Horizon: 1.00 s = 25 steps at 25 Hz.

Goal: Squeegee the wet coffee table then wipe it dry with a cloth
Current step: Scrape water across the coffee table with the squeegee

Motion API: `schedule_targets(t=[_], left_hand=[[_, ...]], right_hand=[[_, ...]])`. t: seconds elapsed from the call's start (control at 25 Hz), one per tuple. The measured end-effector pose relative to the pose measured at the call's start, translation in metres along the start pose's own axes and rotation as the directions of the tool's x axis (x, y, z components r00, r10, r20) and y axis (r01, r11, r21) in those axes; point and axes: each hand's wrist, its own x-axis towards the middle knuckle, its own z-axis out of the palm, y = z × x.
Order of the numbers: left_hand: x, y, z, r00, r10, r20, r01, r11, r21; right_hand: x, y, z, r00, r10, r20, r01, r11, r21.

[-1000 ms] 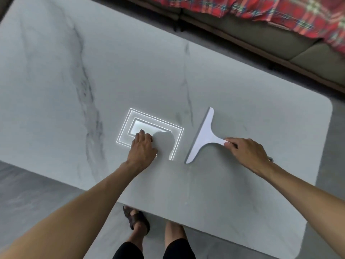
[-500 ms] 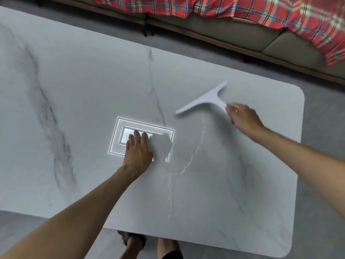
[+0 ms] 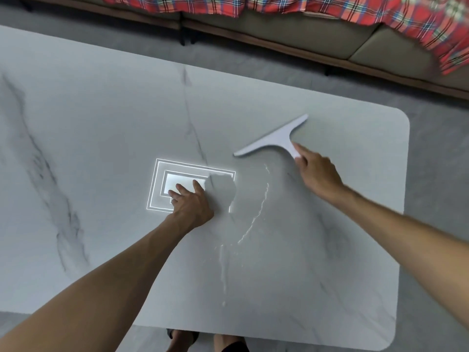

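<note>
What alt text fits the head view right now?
A right hand grips a white squeegee on a grey marble coffee table, with a curved water line near the blade. The left hand rests flat over a bright light reflection.

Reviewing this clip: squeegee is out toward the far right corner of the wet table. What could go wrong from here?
1. A thin water line curves across the table on the near side of the squeegee in the right hand, so streaks may remain unless a pass overlaps it.
2. The blade sits close to the table's far right edge; pushed water could run onto the floor.
3. The left hand rests flat on the top and may leave prints there.
</note>
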Motion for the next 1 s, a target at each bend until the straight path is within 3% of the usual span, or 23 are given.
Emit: schedule_targets(t=[0.2, 0.32, 0.44, 0.52, 0.6, 0.84, 1.0], left_hand=[[-0.002, 0.008, -0.010, 0.998, -0.049, 0.046, 0.049, 0.999, -0.006], [-0.002, 0.007, -0.009, 0.999, -0.036, 0.015, 0.036, 0.999, 0.019], [-0.001, 0.007, -0.007, 1.000, -0.023, -0.015, 0.023, 0.999, 0.028], [-0.002, 0.007, -0.008, 0.999, -0.032, 0.001, 0.032, 0.999, 0.015], [-0.003, 0.009, -0.008, 1.000, -0.031, 0.004, 0.031, 1.000, 0.000], [-0.005, 0.010, -0.001, 0.999, -0.031, -0.031, 0.031, 1.000, 0.000], [-0.006, 0.010, -0.002, 0.999, -0.040, -0.028, 0.040, 0.999, -0.022]], right_hand=[[-0.097, 0.047, -0.008, 0.980, 0.108, 0.165, -0.093, 0.991, -0.098], [-0.070, 0.039, -0.035, 0.991, 0.110, 0.076, -0.107, 0.993, -0.050], [0.013, 0.013, -0.058, 0.994, 0.104, -0.037, -0.100, 0.990, 0.095], [0.065, -0.003, -0.065, 0.979, 0.197, -0.049, -0.174, 0.937, 0.304], [0.089, -0.007, -0.062, 0.949, 0.311, -0.042, -0.271, 0.880, 0.390], [0.027, 0.025, -0.021, 0.956, 0.277, -0.096, -0.256, 0.948, 0.190], [-0.063, 0.045, 0.013, 0.953, 0.301, -0.025, -0.289, 0.933, 0.214]])
